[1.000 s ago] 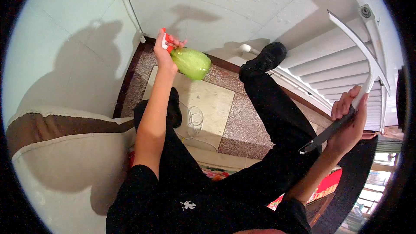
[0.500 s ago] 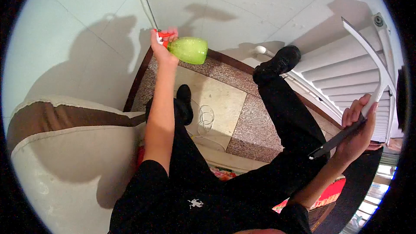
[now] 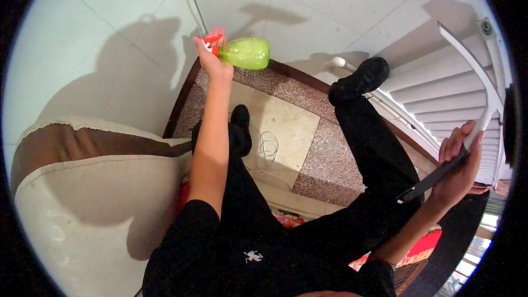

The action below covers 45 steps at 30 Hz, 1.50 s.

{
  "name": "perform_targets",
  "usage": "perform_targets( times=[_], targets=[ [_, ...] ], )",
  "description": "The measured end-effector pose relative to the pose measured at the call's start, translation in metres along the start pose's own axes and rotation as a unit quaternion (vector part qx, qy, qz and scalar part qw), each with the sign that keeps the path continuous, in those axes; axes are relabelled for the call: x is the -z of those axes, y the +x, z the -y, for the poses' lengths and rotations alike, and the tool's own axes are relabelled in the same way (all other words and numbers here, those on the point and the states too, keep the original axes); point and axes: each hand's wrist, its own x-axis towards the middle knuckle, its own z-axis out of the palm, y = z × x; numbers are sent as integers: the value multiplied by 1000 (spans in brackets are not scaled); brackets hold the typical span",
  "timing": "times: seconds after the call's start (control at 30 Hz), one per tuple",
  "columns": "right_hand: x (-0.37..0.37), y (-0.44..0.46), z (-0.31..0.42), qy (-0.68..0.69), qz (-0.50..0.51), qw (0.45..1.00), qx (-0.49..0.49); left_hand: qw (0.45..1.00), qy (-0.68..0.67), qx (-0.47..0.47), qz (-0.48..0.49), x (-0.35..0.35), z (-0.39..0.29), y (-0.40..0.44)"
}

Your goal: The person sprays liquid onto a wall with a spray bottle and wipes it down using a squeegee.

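My left hand point(image 3: 216, 61) holds a green translucent spray bottle point(image 3: 247, 53) by its red and white trigger head. The bottle lies sideways, its base pointing right, in front of the corner of the tiled wall. At the right, my right hand point(image 3: 461, 157) is closed around the dark handle of a white squeegee-like tool point(image 3: 484, 85). The tool's long curved white head is raised in front of a white radiator, and the handle's end points down to the left.
A white radiator point(image 3: 451, 99) stands along the right wall. A padded beige and brown piece point(image 3: 99, 187) fills the left side. My black shoes point(image 3: 360, 80) and a coiled white cable point(image 3: 268, 149) are low down, the cable on the tiled floor point(image 3: 291, 126).
The spray bottle has tipped from slanting downward to nearly level as my left hand turned. The whole view has shifted, so the scene sits farther right. My right hand still grips the tool.
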Motion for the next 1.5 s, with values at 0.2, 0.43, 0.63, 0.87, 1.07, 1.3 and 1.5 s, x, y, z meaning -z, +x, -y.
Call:
perform_targets(
  times=[0.2,0.43,0.63,0.87,1.07,1.3,1.5],
  targets=[
    [7,1,-3,5,20,1000,-3,961,-103,60,248,55,11,52],
    [5,1,-3,-8,46,999,12,996,21,72,-37,-20,-13,-12],
    [1,1,-3,-13,30,999,10,962,-108,86,237,45,0,38],
    [2,2,-4,-26,54,998,19,999,18,-31,9,3,-10,3],
    [-4,0,-3,-40,28,999,17,998,-2,57,-40,-10,-10,-8],
    [-6,1,-3,-48,17,998,21,997,-27,72,-13,-10,-1,-10],
    [-10,-1,-2,-61,10,998,15,980,-24,172,98,16,21,-6]
  ],
)
